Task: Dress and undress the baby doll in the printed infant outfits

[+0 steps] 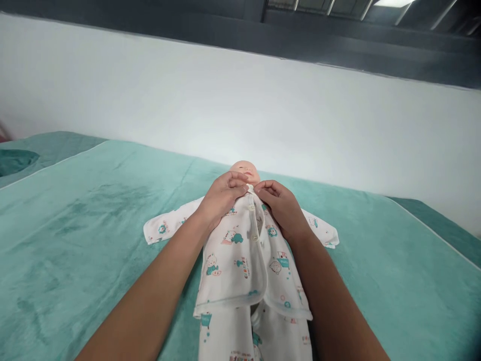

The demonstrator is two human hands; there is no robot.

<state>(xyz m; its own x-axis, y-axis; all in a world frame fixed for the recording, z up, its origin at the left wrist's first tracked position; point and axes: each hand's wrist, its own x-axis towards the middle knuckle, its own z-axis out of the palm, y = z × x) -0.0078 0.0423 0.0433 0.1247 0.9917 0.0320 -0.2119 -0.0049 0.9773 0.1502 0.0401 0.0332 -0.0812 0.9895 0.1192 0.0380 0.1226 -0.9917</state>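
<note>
A baby doll [244, 167] lies on its back, its head toward the wall, wearing a white printed baby shirt [235, 250] and matching trousers [225, 336]. The shirt's sleeves spread out to both sides. At the collar, just under the doll's chin, my left hand [225, 193] pinches the left edge of the neckline. My right hand [276, 200] has its fingers bent together on the right edge of the same collar. Below my hands the shirt front hangs partly apart, with buttons showing down its left flap. My fingertips hide the collar fastening.
A teal plush cover [112, 215] spreads under the doll. Behind it rises a white wall [233, 105] with a dark band above. A darker teal fold of cloth [17, 160] lies at the far left.
</note>
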